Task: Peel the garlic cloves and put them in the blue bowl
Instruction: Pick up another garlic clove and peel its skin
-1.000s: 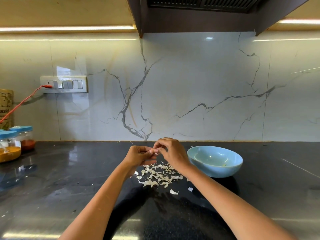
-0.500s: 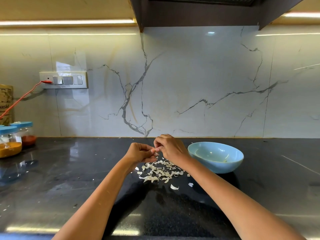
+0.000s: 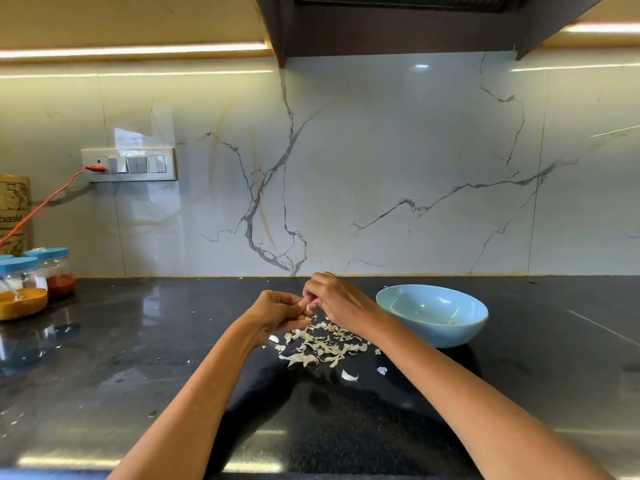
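Left hand (image 3: 277, 311) and right hand (image 3: 337, 299) touching above the pile of garlic skins (image 3: 320, 344) on the counter (image 3: 138, 358). Fingers of both curled, pinching one small garlic clove (image 3: 308, 308) between them. Blue bowl (image 3: 433, 315) just right of the right hand, so nearer that hand. Clove mostly hidden by fingers; long way hard to tell. Something pale inside the bowl, too small to name.

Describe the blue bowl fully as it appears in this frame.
The blue bowl is pale blue, round and glossy, seemingly ceramic. It stands upright on the black countertop, to the right of the right hand, which does not touch it. Something small and pale lies inside near its right wall, too small to identify. A scatter of garlic skins lies left of it.
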